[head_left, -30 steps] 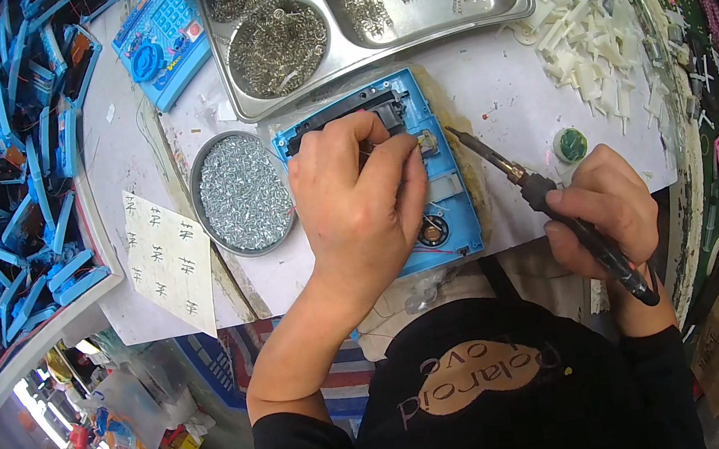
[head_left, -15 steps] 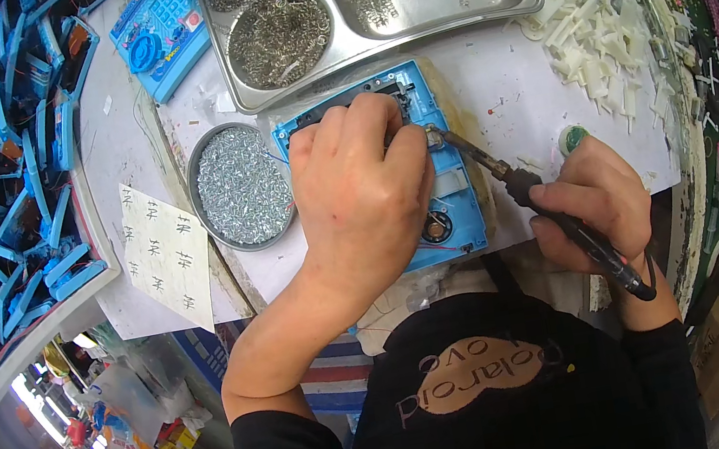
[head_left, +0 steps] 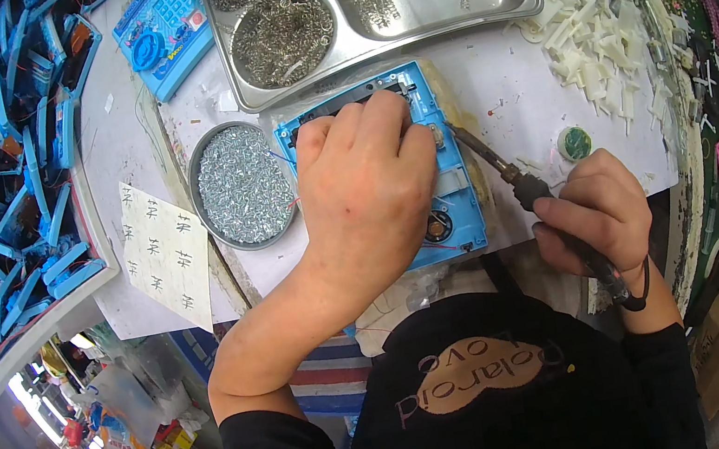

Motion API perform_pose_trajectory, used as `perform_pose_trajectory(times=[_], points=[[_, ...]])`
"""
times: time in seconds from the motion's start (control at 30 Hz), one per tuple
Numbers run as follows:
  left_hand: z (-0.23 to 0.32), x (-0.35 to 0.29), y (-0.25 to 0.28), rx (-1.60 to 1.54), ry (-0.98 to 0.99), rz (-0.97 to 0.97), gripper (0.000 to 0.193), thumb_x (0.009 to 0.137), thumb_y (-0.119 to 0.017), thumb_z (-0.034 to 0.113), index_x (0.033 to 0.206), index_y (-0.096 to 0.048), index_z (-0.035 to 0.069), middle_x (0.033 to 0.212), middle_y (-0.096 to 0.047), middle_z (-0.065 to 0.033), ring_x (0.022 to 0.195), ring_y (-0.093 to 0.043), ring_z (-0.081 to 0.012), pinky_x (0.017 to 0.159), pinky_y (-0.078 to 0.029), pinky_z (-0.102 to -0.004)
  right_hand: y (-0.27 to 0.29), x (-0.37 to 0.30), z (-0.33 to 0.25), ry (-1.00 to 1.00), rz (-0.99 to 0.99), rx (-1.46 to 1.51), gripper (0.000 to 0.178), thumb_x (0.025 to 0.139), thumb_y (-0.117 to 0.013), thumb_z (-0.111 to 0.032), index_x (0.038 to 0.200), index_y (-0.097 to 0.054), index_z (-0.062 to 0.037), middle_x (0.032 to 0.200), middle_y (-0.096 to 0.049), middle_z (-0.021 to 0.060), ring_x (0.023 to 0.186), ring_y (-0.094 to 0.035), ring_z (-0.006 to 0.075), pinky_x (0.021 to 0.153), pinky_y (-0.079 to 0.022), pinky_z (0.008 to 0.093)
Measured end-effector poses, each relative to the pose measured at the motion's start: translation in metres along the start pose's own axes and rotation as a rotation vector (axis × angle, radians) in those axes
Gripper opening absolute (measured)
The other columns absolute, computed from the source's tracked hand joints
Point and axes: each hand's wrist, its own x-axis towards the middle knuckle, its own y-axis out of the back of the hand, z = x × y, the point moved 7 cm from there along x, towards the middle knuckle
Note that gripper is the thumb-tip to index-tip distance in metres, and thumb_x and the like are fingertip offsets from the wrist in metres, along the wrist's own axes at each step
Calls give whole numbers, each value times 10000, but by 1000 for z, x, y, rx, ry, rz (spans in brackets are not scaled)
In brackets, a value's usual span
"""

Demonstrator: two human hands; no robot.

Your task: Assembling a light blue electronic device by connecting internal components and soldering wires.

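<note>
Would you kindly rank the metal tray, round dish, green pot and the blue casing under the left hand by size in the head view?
1. Metal tray, running out of view
2. Blue casing, partly covered by the left hand
3. Round dish
4. Green pot

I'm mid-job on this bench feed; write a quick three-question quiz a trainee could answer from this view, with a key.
1. Name the tool in the person's right hand.
2. True or false: the round dish of small metal pieces stands to the left of the open blue casing.
3. Fill in the blank: the coil springs lie in a divided metal ____.

Key:
1. Soldering iron
2. True
3. Tray
</note>
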Motion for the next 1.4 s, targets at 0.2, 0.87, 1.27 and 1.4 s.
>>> perform_pose_trajectory(times=[0.2,0.87,1.27,1.4], points=[[1,0,1,5,-6,3,156,707,-754,39,821,-659,91,891,-594,-29,829,-613,-232,763,-411,-375,2,4,-1,-45,-6,38,409,652,-845,12,1035,-730,-74,761,-583,22,608,-544,197,526,-436,297],[-2,-7,4,2,6,64,172,745,-779,58,906,-737,101,896,-602,-22,812,-604,-218,774,-402,-376,13,1,4,-100,35,31,356,679,-833,22,1013,-729,-44,732,-589,56,612,-542,232,555,-438,329],[-44,-46,36,71,221,-31,375,771,-834,139,1103,-682,53,910,-631,-84,792,-635,-286,741,-502,-418,22,-2,11,-85,68,14,298,768,-798,-11,1054,-713,-10,715,-606,82,611,-540,243,558,-427,332],[-46,-60,37,60,173,-127,207,825,-791,57,1024,-735,64,754,-578,-85,671,-629,-278,580,-501,-382,19,4,11,-50,77,22,309,780,-799,-21,1075,-709,-1,727,-610,93,615,-531,245,570,-427,344]])
